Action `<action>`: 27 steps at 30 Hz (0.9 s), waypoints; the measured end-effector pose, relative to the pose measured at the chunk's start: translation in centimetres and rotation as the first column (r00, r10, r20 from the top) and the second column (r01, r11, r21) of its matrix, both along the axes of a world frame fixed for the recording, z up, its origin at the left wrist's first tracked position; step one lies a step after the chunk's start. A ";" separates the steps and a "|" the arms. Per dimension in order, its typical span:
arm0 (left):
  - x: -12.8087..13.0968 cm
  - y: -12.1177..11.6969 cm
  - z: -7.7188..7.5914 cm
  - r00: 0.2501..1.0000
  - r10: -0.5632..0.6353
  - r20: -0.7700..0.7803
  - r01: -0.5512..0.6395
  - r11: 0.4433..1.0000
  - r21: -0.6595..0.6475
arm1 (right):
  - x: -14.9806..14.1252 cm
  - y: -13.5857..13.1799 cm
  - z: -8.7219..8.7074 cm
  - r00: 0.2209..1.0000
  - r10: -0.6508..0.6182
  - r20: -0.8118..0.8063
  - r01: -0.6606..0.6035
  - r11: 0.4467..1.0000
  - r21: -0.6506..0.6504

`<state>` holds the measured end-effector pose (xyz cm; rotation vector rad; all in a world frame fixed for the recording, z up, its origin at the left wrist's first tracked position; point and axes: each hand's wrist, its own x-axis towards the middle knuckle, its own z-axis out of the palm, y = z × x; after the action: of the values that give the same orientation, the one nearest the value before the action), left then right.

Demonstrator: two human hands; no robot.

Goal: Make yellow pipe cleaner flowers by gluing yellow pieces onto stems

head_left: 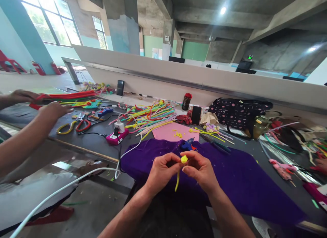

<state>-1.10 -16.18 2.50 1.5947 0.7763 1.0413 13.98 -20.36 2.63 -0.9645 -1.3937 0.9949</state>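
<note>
A small yellow pipe-cleaner flower point(184, 159) is between my two hands, with its yellow stem hanging below. My left hand point(162, 169) pinches it from the left, just under the bud. From the other side, my right hand point(201, 168) has its thumb and forefinger curled in a pinch at the bud's edge. Both hands are above a purple cloth point(237, 176). Just beyond them lies a blue glue gun point(188, 144), and behind it a pink sheet point(163, 131) carries small yellow pieces point(177, 134).
A heap of coloured pipe cleaners point(150, 117) lies ahead. To the left are a pink power strip point(117, 137), red-handled pliers point(83, 124) and a co-worker's hands point(55, 110). Pliers point(221, 146), a dotted bag point(232, 113) and a pink glue gun point(282, 168) lie to the right.
</note>
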 end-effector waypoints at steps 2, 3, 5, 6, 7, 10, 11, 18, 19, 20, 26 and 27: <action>0.1 0.0 -0.1 1.000 0.003 -0.026 -0.002 1.000 0.018 | 0.0 0.1 -0.2 1.000 -0.017 0.011 0.017 1.000 0.012; 0.1 0.1 -0.2 0.999 0.005 -0.032 -0.004 1.000 0.025 | 0.0 0.2 -0.3 1.000 -0.026 0.016 0.025 1.000 0.017; 0.1 0.1 -0.3 0.999 0.004 -0.035 -0.003 1.000 0.029 | 0.1 0.3 -0.5 0.999 -0.032 0.016 0.032 0.999 0.022; 0.1 0.2 -0.4 0.999 -0.001 -0.036 0.002 1.000 0.027 | 0.1 0.4 -0.6 0.999 -0.031 0.011 0.031 0.999 0.020; 0.1 0.2 -0.5 0.999 -0.006 -0.039 0.007 1.000 0.024 | 0.1 0.4 -0.6 1.000 -0.029 0.003 0.029 0.999 0.017; 0.0 0.2 -0.8 0.998 -0.008 -0.062 0.009 1.000 0.021 | 0.0 0.5 -0.9 1.000 -0.029 -0.011 0.029 1.000 0.009; -0.1 0.2 -0.9 0.998 -0.002 -0.070 0.004 1.000 0.025 | -0.1 0.5 -1.1 0.999 -0.035 -0.007 0.035 0.999 0.013; -0.8 0.6 -1.4 0.987 0.075 -0.142 -0.064 0.995 0.082 | -0.7 1.4 -2.2 0.996 -0.051 0.080 0.046 0.997 0.057; -0.9 0.7 -1.5 0.985 0.083 -0.151 -0.070 0.994 0.086 | -0.8 1.5 -2.4 0.996 -0.048 0.076 0.044 0.998 0.048; -1.0 0.8 -1.7 0.984 0.086 -0.158 -0.073 0.994 0.087 | -0.9 1.6 -2.5 0.997 -0.044 0.070 0.041 0.998 0.039; -1.3 1.2 -2.6 0.984 0.086 -0.155 -0.078 0.995 0.054 | -1.2 2.0 -2.6 0.996 -0.043 0.076 0.042 0.999 0.011; -1.4 1.2 -2.7 0.985 0.081 -0.155 -0.075 0.996 0.044 | -1.3 2.0 -2.5 0.995 -0.046 0.084 0.046 0.999 0.009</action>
<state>-2.49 -14.96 -0.22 1.7056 0.9364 0.9993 12.72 -18.37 0.14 -1.0388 -1.4377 0.9232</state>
